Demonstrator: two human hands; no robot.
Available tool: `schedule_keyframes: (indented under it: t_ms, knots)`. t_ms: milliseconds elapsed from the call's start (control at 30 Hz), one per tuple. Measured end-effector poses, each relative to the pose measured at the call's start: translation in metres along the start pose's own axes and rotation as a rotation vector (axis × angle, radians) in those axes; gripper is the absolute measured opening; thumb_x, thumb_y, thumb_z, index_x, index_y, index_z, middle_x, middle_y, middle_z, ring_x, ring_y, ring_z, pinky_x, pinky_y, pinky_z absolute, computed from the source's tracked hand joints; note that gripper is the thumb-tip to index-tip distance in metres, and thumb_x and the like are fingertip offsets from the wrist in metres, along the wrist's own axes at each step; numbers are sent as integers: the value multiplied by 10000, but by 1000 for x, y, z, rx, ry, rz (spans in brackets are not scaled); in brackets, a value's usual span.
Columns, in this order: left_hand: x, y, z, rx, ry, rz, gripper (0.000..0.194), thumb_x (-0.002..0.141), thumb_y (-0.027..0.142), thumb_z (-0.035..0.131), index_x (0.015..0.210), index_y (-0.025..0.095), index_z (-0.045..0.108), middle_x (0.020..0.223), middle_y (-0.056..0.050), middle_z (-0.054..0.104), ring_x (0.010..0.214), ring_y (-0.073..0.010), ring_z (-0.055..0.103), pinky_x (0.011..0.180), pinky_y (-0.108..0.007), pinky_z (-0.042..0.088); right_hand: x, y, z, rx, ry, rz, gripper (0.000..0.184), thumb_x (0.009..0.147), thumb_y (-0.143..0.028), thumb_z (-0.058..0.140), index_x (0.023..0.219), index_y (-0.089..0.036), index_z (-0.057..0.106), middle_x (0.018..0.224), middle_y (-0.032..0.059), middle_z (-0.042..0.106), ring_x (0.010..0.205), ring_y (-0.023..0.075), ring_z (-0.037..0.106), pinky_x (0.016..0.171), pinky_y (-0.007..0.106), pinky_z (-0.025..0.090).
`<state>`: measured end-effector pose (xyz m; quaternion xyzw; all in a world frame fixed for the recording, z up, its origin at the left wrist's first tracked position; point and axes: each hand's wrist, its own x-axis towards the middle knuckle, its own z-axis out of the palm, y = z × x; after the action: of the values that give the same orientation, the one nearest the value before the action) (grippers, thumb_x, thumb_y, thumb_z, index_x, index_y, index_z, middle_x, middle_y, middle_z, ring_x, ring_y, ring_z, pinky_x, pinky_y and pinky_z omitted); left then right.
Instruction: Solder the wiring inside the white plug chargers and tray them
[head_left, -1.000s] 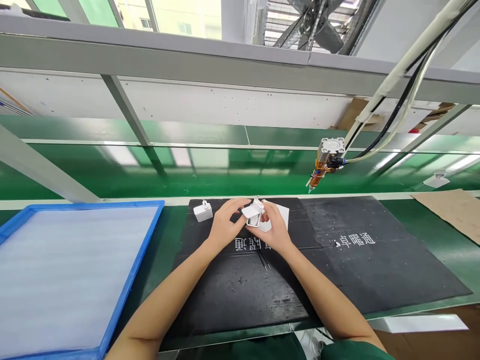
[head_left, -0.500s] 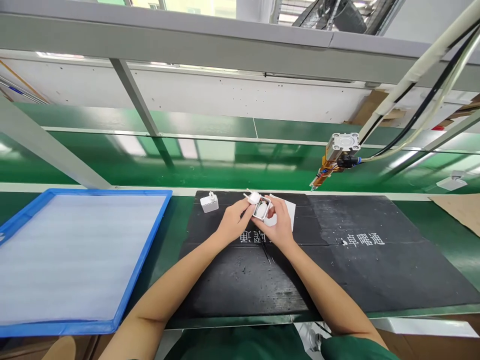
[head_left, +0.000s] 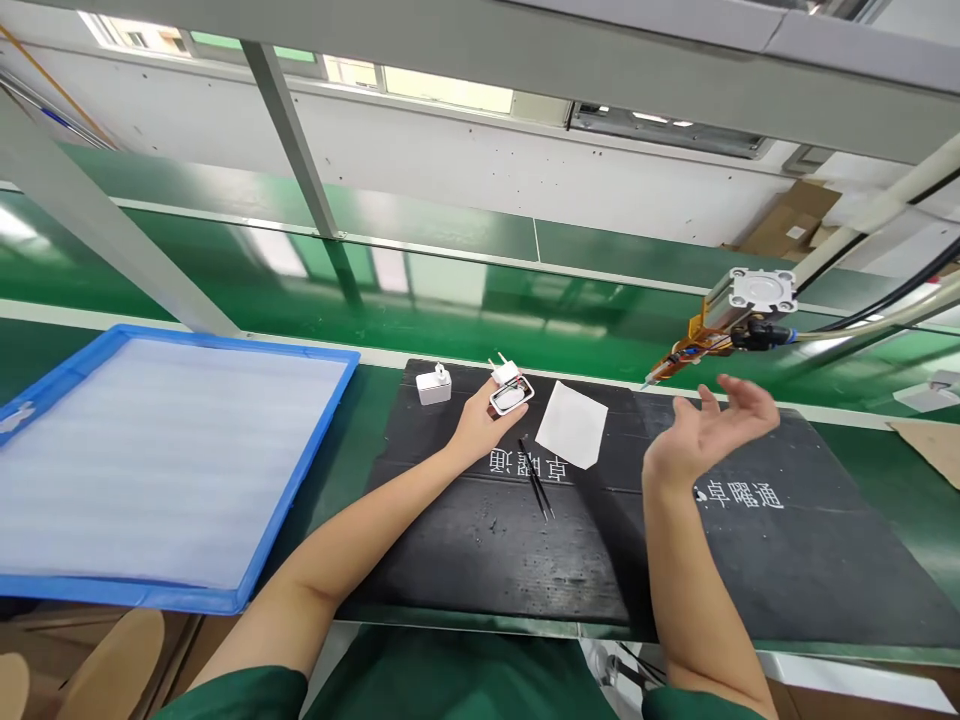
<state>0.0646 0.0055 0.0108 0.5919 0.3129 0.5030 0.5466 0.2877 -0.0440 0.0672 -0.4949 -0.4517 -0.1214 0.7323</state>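
My left hand (head_left: 478, 420) is closed around a white plug-in charger (head_left: 511, 395). Its case faces me with one side uncovered, showing parts inside, and two prongs stick up from its far end. My right hand (head_left: 712, 425) is raised over the black mat with its fingers spread and nothing in them. Just beyond that hand hangs a dispensing nozzle (head_left: 679, 350) on a metal cylinder. A second white charger (head_left: 433, 385) stands on the mat to the left. Between my hands lie a white paper sheet (head_left: 572, 425) and black tweezers (head_left: 535, 480).
A blue-framed tray with a white lining (head_left: 150, 460) takes up the left of the green bench. Black mats (head_left: 480, 560) cover the middle and right. Hoses (head_left: 877, 325) run to the nozzle from the upper right. A grey post (head_left: 292, 140) rises behind the bench.
My right hand has let go of the charger and moved right, up towards the nozzle, opening out. My left hand still holds the charger. The camera view has shifted, and the paper sheet shows fully.
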Motion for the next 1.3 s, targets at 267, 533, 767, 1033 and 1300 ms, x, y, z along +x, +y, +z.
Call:
schedule_keyframes:
  t_ms: [267,533,767,1033,1300]
  knots:
    - [3,-13,-2,47,4,-85,529,748,348,706,1227,154,589,1145,-102,691,1050,-242,658,913,-362,545,44,51,10,36,-470,445,388,622,-303,634,997,-248,550,949,27,651,1020,245,602,917,450,466]
    - [8,-19,-13,178,9,-253,509,738,328,709,1216,181,615,981,-47,727,744,-176,658,601,-257,554,17,0,63,340,-847,278,391,753,-297,605,1131,-298,506,919,-8,596,879,189,599,791,358,498]
    - [10,-12,-16,298,51,-166,403,734,273,712,1119,168,657,999,-29,727,881,-196,659,815,-294,525,-18,-50,88,448,-1019,210,464,790,-401,676,1177,-303,440,915,-5,509,820,174,521,744,341,462]
    - [9,-10,-13,223,56,-78,359,765,316,693,1084,157,652,982,-37,718,869,-199,647,789,-290,507,-24,-58,87,570,-948,250,403,799,-340,694,1127,-296,465,861,-21,494,780,159,529,713,335,471]
    - [7,-12,-13,166,42,-52,379,774,345,695,1092,144,643,1004,-58,707,881,-197,639,808,-300,506,-26,-57,90,625,-889,271,325,824,-281,688,1104,-301,524,847,-27,509,754,133,521,700,300,465]
